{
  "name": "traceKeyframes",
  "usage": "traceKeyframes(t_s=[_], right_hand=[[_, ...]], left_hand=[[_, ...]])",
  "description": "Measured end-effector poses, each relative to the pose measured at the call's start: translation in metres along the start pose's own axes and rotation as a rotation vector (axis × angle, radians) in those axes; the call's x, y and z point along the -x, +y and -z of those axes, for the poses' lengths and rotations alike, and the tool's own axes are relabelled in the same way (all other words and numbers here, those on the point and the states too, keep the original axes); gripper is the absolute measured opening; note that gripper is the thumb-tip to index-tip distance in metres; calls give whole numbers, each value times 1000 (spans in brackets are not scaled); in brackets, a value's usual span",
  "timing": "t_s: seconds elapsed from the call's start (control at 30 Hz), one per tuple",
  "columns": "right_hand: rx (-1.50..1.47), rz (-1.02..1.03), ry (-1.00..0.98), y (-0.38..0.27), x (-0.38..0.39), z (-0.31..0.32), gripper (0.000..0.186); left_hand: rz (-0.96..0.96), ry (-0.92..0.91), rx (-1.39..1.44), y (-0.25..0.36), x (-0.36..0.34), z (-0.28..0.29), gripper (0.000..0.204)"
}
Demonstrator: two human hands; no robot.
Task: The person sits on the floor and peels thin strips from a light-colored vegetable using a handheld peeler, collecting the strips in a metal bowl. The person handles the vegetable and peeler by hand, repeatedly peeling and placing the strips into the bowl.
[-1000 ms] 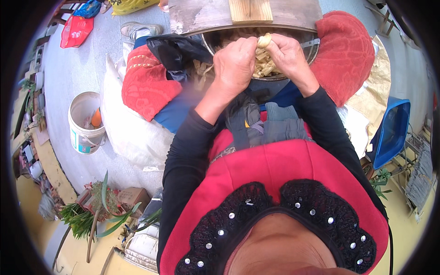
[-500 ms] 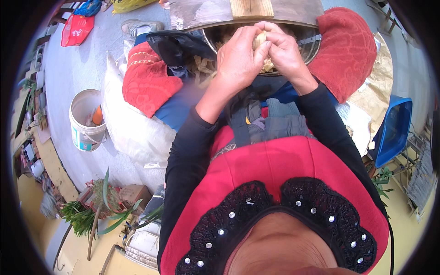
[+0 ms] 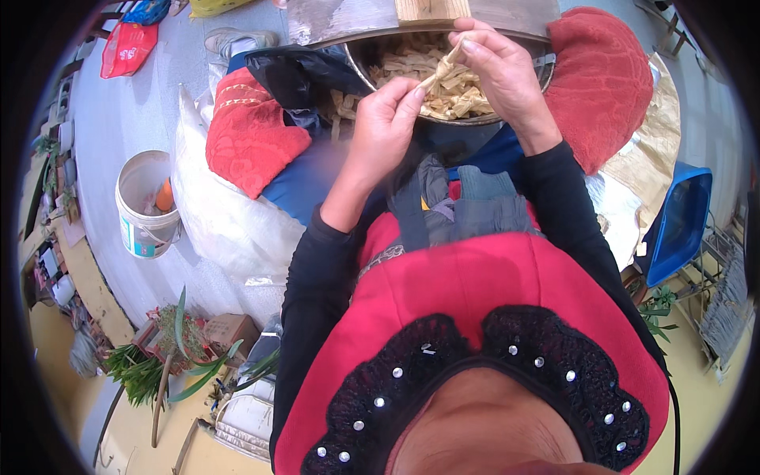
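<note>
A pale yellow strip with a knot in its middle is stretched slantwise between my two hands. My left hand pinches its lower end between thumb and fingers. The upper end is pinched by my right hand, which is higher and farther away. Below the strip is a round metal basin holding many similar pale folded pieces. Left of the basin, more loose pale strips lie against a black plastic bag.
A wooden board lies across the basin's far side. Red cloths cover my knees. A white sack and a white bucket with something orange inside are at left; a blue tub stands at right.
My hands were together around the pale piece; now they are apart, left lower and right higher, with the knotted strip drawn out between them. More of the basin's contents shows.
</note>
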State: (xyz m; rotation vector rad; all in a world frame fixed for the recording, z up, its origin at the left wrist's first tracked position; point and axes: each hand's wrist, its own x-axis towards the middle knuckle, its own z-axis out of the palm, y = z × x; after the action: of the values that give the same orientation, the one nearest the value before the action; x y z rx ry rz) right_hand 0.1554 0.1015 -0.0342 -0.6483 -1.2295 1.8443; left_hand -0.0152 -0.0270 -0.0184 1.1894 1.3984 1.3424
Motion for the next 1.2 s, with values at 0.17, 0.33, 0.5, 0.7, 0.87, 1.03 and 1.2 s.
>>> traceKeyframes(t_s=[0.17, 0.33, 0.5, 0.7, 0.87, 1.03, 1.2], right_hand=[[561, 105, 62, -41, -10, 2, 31], [686, -266, -379, -66, -13, -21, 26], [594, -256, -350, -74, -14, -6, 21], [721, 22, -115, -72, -47, -16, 23], [870, 170, -2, -67, -63, -10, 22], [819, 183, 59, -57, -68, -8, 20], [747, 163, 77, -56, -67, -9, 20]], left_hand=[[-477, 131, -821, 14, -11, 14, 12], [-523, 56, -722, 20, -29, 5, 8], [31, -204, -70, 16, -37, 12, 16], [64, -130, -6, 33, -88, 31, 21], [-2, -101, -127, 28, -127, 34, 21], [-26, -100, -64, 24, -141, 31, 19], [-34, -90, -54, 33, -139, 29, 16]])
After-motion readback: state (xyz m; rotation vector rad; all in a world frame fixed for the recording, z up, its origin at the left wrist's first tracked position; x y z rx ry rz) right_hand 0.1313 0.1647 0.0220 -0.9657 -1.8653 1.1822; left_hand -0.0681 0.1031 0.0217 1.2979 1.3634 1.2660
